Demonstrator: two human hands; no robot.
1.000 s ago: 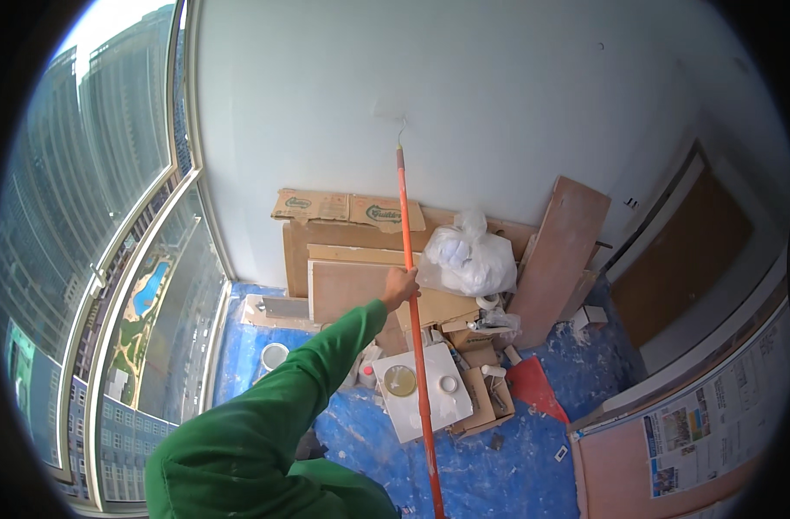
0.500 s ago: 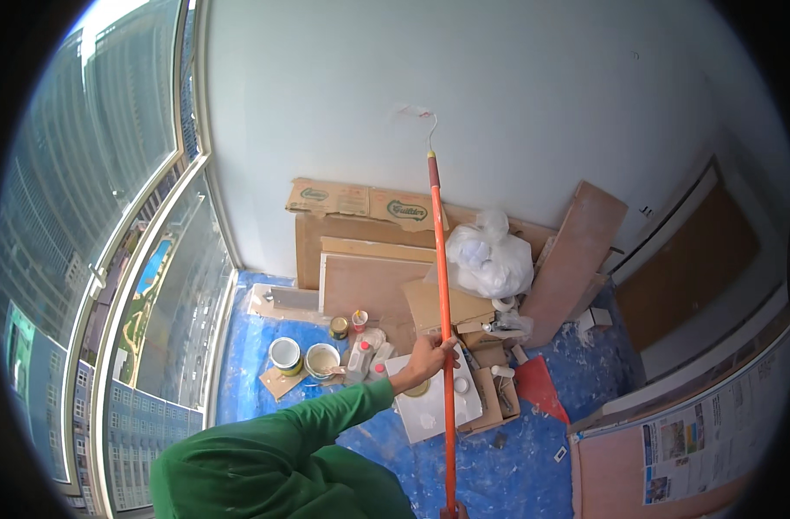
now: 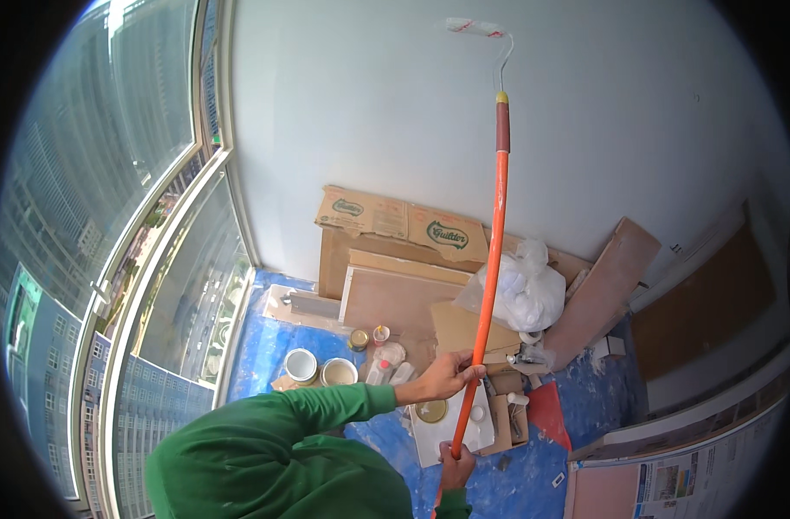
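A long orange extension pole (image 3: 495, 225) rises in front of me, carrying a paint roller (image 3: 475, 28) with a pale sleeve and a bent wire frame at its top. The roller is at the pale grey-blue wall (image 3: 352, 104); whether it touches cannot be told. My left hand (image 3: 443, 378) is closed around the middle of the pole. Lower down, my right hand (image 3: 456, 465) grips the same pole near its bottom end. Beneath my left hand lies a white board (image 3: 438, 439) with a round lid on it.
Paint buckets (image 3: 301, 367), cardboard sheets (image 3: 395, 216), a white plastic bag (image 3: 525, 294) and a leaning plank (image 3: 603, 294) stand along the wall. Blue sheeting (image 3: 378, 437) covers the floor. Tall windows (image 3: 148, 285) line the left side.
The roller has moved up and to the right in the picture, showing larger. My right hand has risen into fuller view, and my left hand still holds the pole. The view has shifted.
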